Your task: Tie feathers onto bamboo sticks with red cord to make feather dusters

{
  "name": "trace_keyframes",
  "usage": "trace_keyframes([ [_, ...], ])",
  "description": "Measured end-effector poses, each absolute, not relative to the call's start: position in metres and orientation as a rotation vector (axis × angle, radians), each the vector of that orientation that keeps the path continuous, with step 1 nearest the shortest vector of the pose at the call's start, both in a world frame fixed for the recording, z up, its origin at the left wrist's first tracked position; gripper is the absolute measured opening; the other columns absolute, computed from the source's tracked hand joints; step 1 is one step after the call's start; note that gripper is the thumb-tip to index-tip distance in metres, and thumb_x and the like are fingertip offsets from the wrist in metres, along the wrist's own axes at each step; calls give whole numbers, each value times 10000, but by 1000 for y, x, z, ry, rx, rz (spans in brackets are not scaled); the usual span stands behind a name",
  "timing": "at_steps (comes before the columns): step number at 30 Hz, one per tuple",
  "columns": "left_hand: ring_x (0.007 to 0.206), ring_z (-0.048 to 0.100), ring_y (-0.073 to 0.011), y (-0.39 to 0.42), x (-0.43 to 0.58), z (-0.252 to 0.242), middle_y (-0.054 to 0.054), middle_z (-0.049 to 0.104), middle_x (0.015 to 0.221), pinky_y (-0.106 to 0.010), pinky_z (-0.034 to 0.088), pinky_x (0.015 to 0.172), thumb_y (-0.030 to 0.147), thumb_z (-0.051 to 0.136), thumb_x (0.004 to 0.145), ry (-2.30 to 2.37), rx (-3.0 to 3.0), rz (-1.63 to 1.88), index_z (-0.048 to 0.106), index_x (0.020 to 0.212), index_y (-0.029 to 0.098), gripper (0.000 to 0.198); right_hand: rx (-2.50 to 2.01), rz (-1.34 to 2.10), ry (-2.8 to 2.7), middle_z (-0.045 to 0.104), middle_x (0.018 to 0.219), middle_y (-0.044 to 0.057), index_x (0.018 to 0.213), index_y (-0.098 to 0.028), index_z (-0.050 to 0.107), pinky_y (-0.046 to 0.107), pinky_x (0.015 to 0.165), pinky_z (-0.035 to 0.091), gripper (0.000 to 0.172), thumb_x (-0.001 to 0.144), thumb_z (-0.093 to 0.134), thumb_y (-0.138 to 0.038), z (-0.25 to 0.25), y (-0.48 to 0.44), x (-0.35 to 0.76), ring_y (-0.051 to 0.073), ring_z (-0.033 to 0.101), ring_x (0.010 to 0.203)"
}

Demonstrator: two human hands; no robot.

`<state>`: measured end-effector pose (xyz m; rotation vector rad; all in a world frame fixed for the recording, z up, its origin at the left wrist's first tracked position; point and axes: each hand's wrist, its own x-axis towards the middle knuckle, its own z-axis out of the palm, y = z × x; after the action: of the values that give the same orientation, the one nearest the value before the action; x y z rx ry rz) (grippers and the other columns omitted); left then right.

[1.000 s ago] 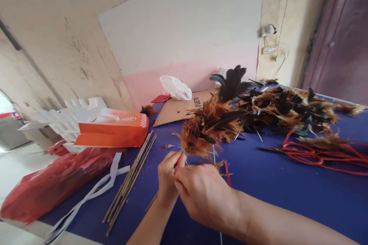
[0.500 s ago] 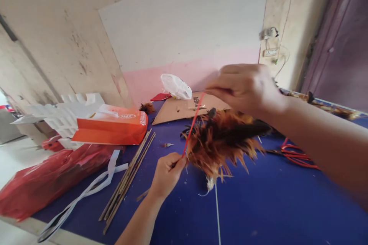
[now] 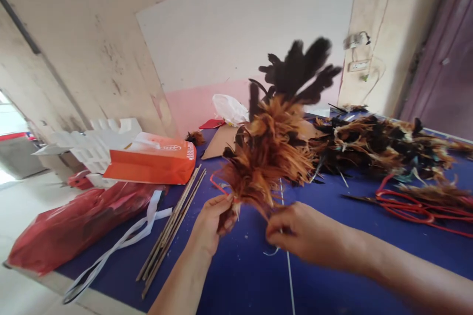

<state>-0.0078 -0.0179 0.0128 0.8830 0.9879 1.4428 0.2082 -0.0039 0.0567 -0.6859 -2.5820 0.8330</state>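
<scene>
Half done, we reckon; our left hand (image 3: 211, 221) clamps the feather bundle (image 3: 275, 152) mid-frame; our right hand (image 3: 301, 231) curls by its lower edge, can't tell if gripping; feathers gathered, red cord (image 3: 218, 185) loose, tying's probably left.

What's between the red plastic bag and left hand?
In the head view, a white strap, then thin sticks, lie between the red plastic bag and left hand.

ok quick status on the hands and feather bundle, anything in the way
Left hand gripping feather bundle by its base. Right hand curled by its lower edge, grip unclear. Hands look unobstructed; loose feather pile off right.
</scene>
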Motion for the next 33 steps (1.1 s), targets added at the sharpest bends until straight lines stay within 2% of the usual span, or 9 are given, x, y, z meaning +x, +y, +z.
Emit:
trace_keyframes([
  [2, 267, 211, 2, -22, -5, 17, 57, 402, 374, -143, 108, 287, 336, 630, 701, 872, 801, 1396, 547, 544, 116, 283, -857, 1068, -2288, 586, 600, -1, 774, -155, 668, 195, 510, 370, 184, 772, 504, -237, 34, 16, 192, 95, 498, 541],
  [4, 286, 208, 16, -26, -5, 21, 54, 429, 437, -122, 118, 279, 261, 637, 687, 725, 688, 1377, 556, 581, 109, 202, -882, 1149, -2046, 573, 637, -2, 918, -152, 639, 192, 495, 372, 237, 759, 530, -291, 24, 26, 176, 93, 485, 547],
  [7, 319, 228, 27, -27, -4, 23, 43, 449, 521, -91, 120, 276, 176, 622, 690, 552, 572, 1332, 579, 651, 90, 105, -734, 1125, -1890, 553, 682, -13, 1025, -170, 567, 181, 505, 382, 278, 759, 516, -237, 23, 26, 159, 82, 478, 563],
  [11, 320, 207, 28, -25, -3, 17, 39, 435, 532, -81, 139, 268, 153, 580, 719, 484, 557, 1241, 579, 652, 81, 98, -558, 1348, -1887, 503, 583, -45, 803, -160, 529, 156, 461, 362, 88, 762, 455, -138, 29, 22, 151, 61, 453, 500],
  [16, 317, 190, 31, -23, 0, 12, 40, 419, 531, -82, 139, 266, 135, 596, 691, 498, 564, 1189, 585, 652, 83, 66, -441, 1681, -1905, 528, 584, -24, 670, -146, 515, 194, 558, 436, 155, 737, 396, -73, 36, 27, 153, 75, 498, 536],
  [19, 317, 185, 29, -25, 3, 13, 43, 414, 522, -87, 134, 266, 140, 614, 677, 504, 553, 1165, 596, 666, 81, 62, -509, 1568, -1945, 554, 636, -14, 654, -155, 522, 195, 595, 445, 159, 713, 403, -68, 36, 31, 157, 85, 514, 584],
  [26, 312, 167, 34, -30, 16, 17, 47, 428, 492, -95, 113, 265, 167, 666, 638, 533, 549, 1088, 610, 632, 81, 102, -472, 965, -2228, 562, 656, 2, 586, -168, 508, 243, 667, 441, 170, 739, 436, -159, 25, 47, 168, 120, 492, 640],
  [30, 313, 191, 36, -26, 14, 20, 50, 445, 497, -97, 107, 273, 227, 690, 628, 691, 537, 1203, 621, 696, 72, 183, -425, 1167, -2038, 585, 724, 6, 729, -148, 587, 232, 683, 449, 176, 803, 459, -243, 25, 47, 168, 123, 530, 702],
  [33, 312, 243, 26, -23, 14, 19, 51, 454, 491, -105, 113, 287, 254, 675, 639, 850, 605, 1364, 594, 677, 92, 185, -438, 1337, -1907, 598, 745, 9, 814, -136, 593, 228, 671, 454, 160, 792, 519, -275, 20, 43, 163, 118, 546, 700],
])
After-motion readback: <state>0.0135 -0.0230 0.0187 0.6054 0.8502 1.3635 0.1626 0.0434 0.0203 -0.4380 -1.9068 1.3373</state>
